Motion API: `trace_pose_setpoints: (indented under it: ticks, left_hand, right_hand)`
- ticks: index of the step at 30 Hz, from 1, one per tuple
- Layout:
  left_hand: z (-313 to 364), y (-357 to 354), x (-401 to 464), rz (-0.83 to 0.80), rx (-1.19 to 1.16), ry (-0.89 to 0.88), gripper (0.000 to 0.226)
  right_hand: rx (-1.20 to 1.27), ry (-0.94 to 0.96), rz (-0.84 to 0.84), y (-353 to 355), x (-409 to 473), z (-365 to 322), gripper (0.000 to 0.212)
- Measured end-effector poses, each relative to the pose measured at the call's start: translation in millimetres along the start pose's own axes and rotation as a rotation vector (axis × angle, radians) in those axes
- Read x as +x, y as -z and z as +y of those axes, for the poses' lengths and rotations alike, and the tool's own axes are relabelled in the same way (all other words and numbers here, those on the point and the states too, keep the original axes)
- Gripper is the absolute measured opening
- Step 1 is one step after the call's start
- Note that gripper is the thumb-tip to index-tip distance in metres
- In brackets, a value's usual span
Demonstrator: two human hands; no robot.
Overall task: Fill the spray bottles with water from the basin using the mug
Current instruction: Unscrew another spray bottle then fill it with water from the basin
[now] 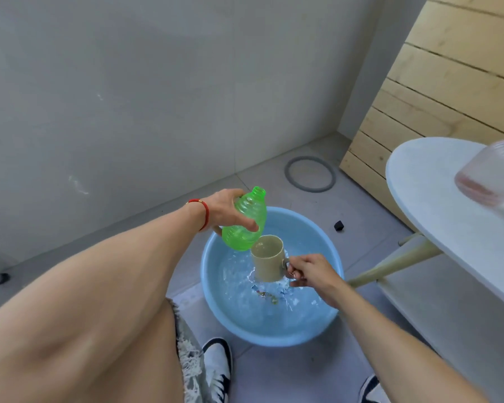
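A light blue basin (213,289) with water in it stands on the floor. My left hand (230,210) grips an uncapped green bottle (246,228) and holds it tilted above the basin's far left side, neck pointing up and to the right. My right hand (312,271) grips the handle of a beige mug (268,260), which stands upright with its base at the splashing water surface, right beside the bottle's lower end. A blurred pinkish bottle (489,173) sits on the round white table at the right.
The round white table (437,199) with pale legs stands close to the right of the basin. A grey ring (309,174) and a small black object (338,226) lie on the tiled floor behind. My shoes (218,365) are just in front of the basin.
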State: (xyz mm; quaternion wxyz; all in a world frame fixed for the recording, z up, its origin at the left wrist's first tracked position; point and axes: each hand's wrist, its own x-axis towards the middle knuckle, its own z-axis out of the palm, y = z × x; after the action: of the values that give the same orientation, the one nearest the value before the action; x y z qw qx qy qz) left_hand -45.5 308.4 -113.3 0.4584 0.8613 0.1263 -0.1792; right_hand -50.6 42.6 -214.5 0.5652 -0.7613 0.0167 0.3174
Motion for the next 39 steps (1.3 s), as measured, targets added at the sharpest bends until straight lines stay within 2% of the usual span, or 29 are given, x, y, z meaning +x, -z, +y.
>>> trace_pose_setpoints:
  ticks: [5, 9, 13, 18, 23, 30, 39]
  left_hand:
    - [3.2, 2.3, -5.6, 0.024, 0.022, -0.034, 0.063]
    - [8.1, 0.7, -9.3, -0.012, 0.169, -0.055, 0.054]
    - [16.3, -5.3, -11.3, -0.030, 0.315, -0.070, 0.061]
    - [22.3, -17.0, -6.9, -0.045, 0.435, -0.088, 0.078]
    - [21.8, -20.9, 1.4, -0.055, 0.454, -0.074, 0.083]
    - [19.4, -25.2, 11.8, -0.066, 0.465, -0.059, 0.095]
    - [19.0, -31.8, 22.6, -0.105, 0.497, -0.032, 0.108]
  right_hand:
    - [-0.178, 0.145, -0.012, 50.9, -29.9, -76.4, 0.034]
    - [-0.297, 0.235, 0.001, 79.7, -54.6, -126.2, 0.036]
    - [-0.369, 0.321, 0.069, 87.6, -72.7, -153.9, 0.039]
    - [-0.400, 0.385, 0.191, 79.6, -84.8, -160.2, 0.037]
    - [-0.545, 0.436, 0.326, 71.4, -94.4, -167.1, 0.037]
    - [-0.692, 0.474, 0.389, 75.4, -96.7, -168.6, 0.034]
    - [-0.752, 0.500, 0.387, 72.4, -93.0, -167.6, 0.034]
